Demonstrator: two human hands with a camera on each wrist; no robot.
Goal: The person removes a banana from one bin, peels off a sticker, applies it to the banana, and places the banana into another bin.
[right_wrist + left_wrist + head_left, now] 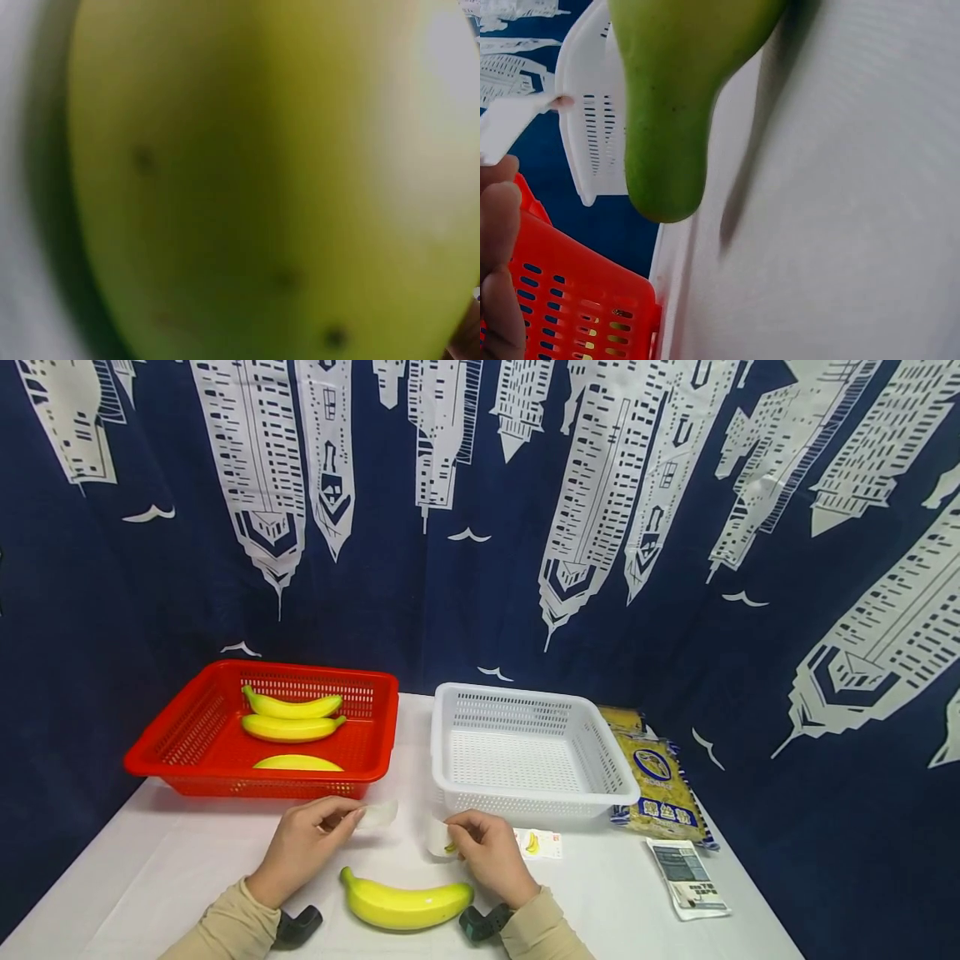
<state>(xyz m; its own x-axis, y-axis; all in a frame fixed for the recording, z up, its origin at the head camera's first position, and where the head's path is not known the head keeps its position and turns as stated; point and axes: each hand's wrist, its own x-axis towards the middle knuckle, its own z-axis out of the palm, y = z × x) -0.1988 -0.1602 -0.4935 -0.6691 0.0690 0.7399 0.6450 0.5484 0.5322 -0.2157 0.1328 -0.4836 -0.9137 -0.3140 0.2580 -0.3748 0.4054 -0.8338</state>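
My left hand (pixel 311 839) pinches a thin whitish slip (pixel 381 815) between thumb and fingers, in front of the red basket. Opposite it, my right hand (pixel 495 856) pinches a small white piece (pixel 437 838) with a bit of yellow-green on it. Between my wrists, a yellow banana (pixel 408 906) with a greenish stem end lies on the table. That banana (pixel 671 112) fills much of the left wrist view, and in the right wrist view its spotted skin (pixel 262 187) hides nearly everything. Just beyond my right hand lies a white card (pixel 551 846) with a banana picture.
The red basket (pixel 262 783) at the back left holds several bananas (pixel 292 728). A white basket (pixel 536 806) stands to its right. Yellowish food packets (pixel 660 785) and a white-and-dark pouch (pixel 690 881) lie along the right edge. A dark blue patterned curtain (pixel 480 602) hangs behind.
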